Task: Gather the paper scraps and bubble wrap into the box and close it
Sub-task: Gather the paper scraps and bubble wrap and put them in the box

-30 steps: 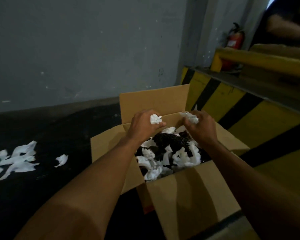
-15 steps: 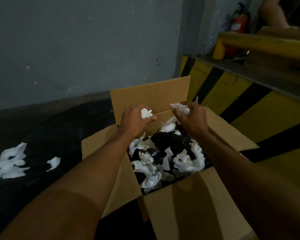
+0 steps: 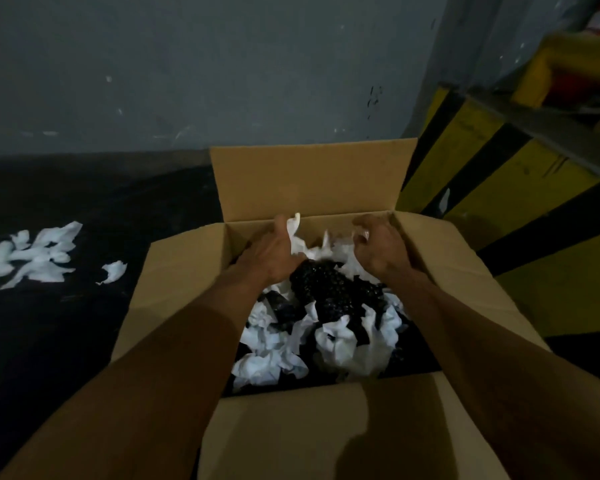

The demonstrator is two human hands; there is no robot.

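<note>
An open cardboard box stands on the dark floor with all its flaps up or out. Inside lie several crumpled white paper scraps around a wad of black bubble wrap. My left hand is low over the far side of the box with its fingers spread, and a white scrap hangs loose beside its thumb. My right hand hovers over the far right corner, fingers curled apart, gripping nothing.
More white paper scraps lie in a heap on the floor to the left, with one stray scrap nearer the box. A grey wall rises behind. A yellow and black striped barrier runs along the right.
Both hands have dropped lower into the box and opened, letting go of the scraps that they held. The view has tilted down and moved closer to the box.
</note>
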